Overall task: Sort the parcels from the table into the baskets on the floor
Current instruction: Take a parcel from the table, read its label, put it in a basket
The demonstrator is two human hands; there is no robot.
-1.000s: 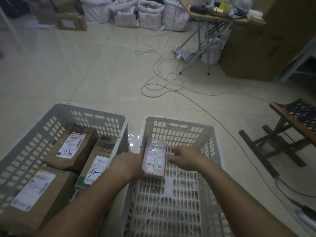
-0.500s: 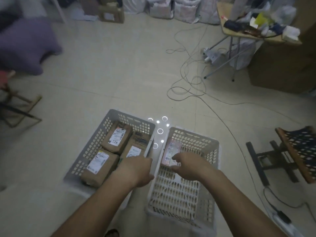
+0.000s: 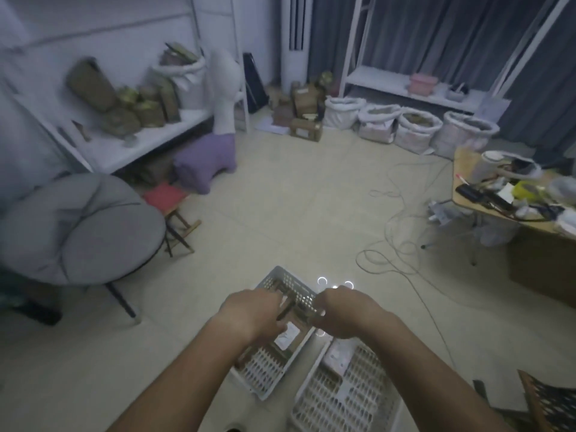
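Two baskets, left basket (image 3: 291, 283) and right basket (image 3: 349, 397), lie below my hands; left hand (image 3: 254, 316) and right hand (image 3: 349, 310) hover empty, fingers loosely curled.

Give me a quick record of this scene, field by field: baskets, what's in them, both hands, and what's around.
left basket: on floor, holds brown parcels
right basket: on floor, pale parcel at its far end
left hand: above left basket, holding nothing visible
right hand: above the baskets, grip unclear through blur
surroundings: grey chair, cluttered table, cables on floor
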